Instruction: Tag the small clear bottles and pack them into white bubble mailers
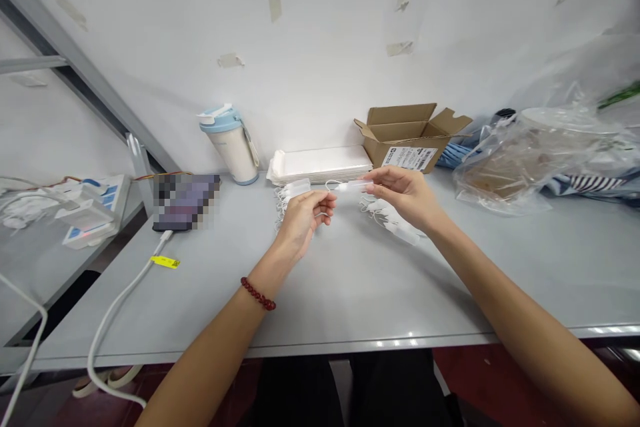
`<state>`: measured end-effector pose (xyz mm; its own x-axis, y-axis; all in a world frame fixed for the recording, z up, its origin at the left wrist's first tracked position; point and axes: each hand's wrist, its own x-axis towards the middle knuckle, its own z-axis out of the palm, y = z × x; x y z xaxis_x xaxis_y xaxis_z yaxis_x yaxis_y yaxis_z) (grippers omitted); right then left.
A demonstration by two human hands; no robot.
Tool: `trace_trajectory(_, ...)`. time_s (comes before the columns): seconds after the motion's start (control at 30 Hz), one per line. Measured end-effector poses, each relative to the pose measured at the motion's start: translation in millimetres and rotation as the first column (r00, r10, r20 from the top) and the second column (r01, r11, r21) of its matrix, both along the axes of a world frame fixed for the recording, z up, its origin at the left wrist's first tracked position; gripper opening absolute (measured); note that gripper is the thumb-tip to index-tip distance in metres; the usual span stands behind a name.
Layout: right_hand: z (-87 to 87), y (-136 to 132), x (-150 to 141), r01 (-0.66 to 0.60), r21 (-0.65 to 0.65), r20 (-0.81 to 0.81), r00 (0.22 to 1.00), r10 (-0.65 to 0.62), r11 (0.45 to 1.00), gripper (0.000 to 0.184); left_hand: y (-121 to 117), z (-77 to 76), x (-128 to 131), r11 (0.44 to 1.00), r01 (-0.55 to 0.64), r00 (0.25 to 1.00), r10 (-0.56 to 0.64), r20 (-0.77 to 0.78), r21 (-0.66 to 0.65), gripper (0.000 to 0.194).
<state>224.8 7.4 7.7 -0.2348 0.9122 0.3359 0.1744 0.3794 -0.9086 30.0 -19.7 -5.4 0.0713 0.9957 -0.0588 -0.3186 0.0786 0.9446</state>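
Observation:
Between both hands, above the table, is a small white tag with a thin cord loop. My right hand pinches the tag's flat right end between thumb and fingers. At its left end, my left hand closes thumb and forefinger on the cord side, the other fingers curled. Similar white tags with cords lie in a pile just behind my left hand, partly hidden by it. More of them form a second pile under my right hand.
Behind the hands lies a stack of flat white sheets or sleeves, beside an open cardboard box. A tumbler, a phone on a white cable and a power strip are leftward. A clear plastic bag sits right.

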Motion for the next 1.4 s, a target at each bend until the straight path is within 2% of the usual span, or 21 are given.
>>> trace_trajectory(0.17,-1.8,1.1,1.0,-0.035,-0.029,-0.033,0.999,0.034,0.999,0.031,1.1,-0.1,0.3,0.999,-0.051,0.999,0.050,0.007,0.003,0.015)
trace_trajectory(0.4,-0.1,-0.6,-0.1,-0.043,-0.034,-0.049,0.998,0.042,0.998,0.030,1.2,3.3,0.5,0.998,-0.059,0.998,0.059,0.010,0.004,0.016)
trace_trajectory(0.6,1.5,-0.6,-1.2,-0.041,-0.078,-0.101,0.994,0.033,0.996,0.028,2.1,0.4,0.7,0.999,-0.049,0.999,0.049,0.011,0.012,0.016)
trace_trajectory(1.4,1.4,-0.1,-0.2,-0.059,-0.058,-0.135,0.990,0.051,0.997,0.024,-0.5,-0.4,4.0,0.998,-0.055,0.998,0.054,0.028,0.028,0.014)
